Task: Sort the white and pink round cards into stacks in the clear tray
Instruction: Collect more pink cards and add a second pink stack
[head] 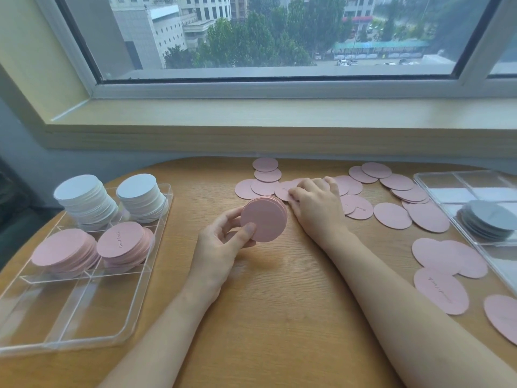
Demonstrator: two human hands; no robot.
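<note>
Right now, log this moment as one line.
left hand: holds pink stack | right hand: on loose pink cards | tray: four stacks

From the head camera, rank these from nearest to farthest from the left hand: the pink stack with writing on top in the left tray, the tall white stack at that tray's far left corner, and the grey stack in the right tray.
From the left hand:
1. Pink stack with writing, just to its left in the left tray.
2. Tall white stack, in the far left corner.
3. Grey stack, across the table in the right tray.
</note>
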